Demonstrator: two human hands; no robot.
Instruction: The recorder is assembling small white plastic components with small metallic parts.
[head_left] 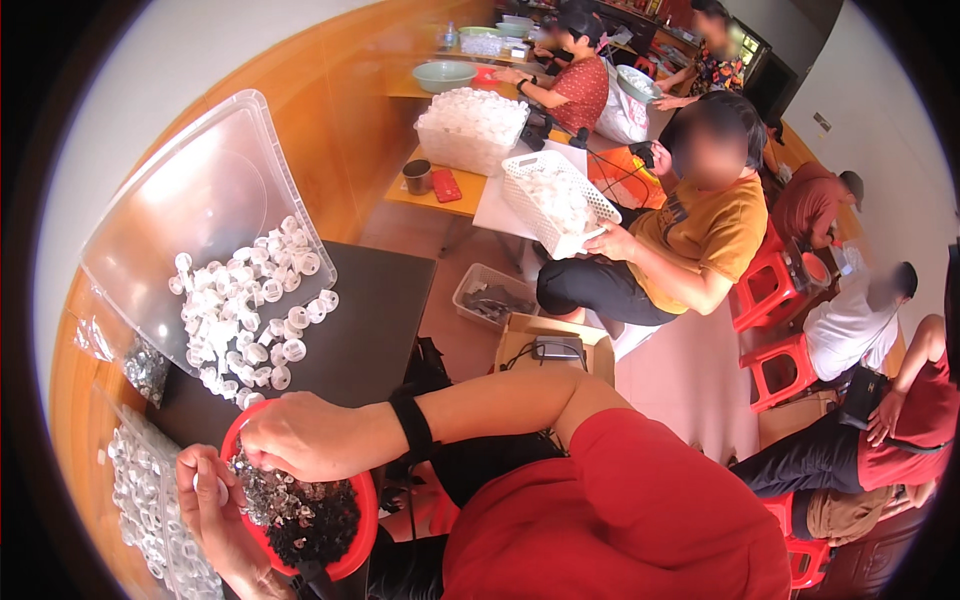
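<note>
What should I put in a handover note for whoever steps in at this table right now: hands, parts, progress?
Right hand: reaching into the red bowl of small metal pieces, fingers curled among them.
Left hand: at the bowl's left rim, pinching a small white piece; grip detail is unclear.
White plastic caps lie heaped on the clear lid on the dark table.
A clear bag of parts lies at the left.
Done: cannot tell how many.
Left: a large pile of caps.
</note>
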